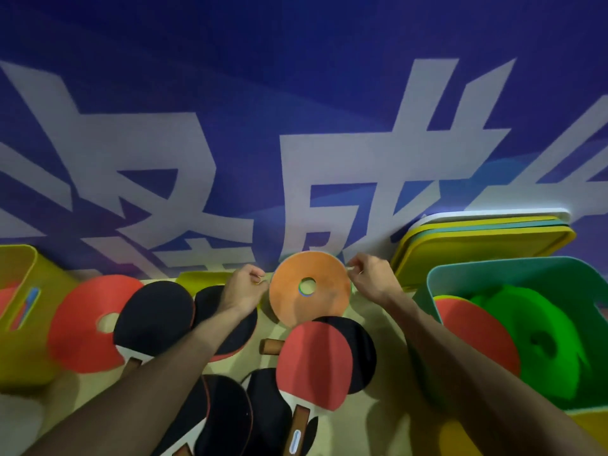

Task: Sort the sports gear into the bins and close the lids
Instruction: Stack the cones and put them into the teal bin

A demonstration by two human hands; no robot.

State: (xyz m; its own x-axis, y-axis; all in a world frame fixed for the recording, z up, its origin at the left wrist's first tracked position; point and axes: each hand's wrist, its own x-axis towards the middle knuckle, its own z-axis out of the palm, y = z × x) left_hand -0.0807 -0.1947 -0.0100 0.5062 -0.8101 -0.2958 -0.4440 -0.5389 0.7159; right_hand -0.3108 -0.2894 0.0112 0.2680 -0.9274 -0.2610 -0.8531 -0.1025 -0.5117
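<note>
Both hands hold an orange disc cone (311,287) with a centre hole, tilted up in the middle of the view. My left hand (245,284) pinches its left rim and my right hand (368,278) pinches its right rim. Below it lies a table tennis paddle with a red face (312,363). Black-faced paddles (154,319) lie to the left and at the bottom (227,419). A red disc cone (82,324) lies flat at the left. The teal bin (493,268) at the right holds a red disc (473,337) and green discs (543,343).
A yellow bin (23,268) stands at the far left with something red inside. Stacked lids (477,245), yellow, teal and white, lean against the blue wall with large white lettering behind the teal bin. The surface is pale yellow.
</note>
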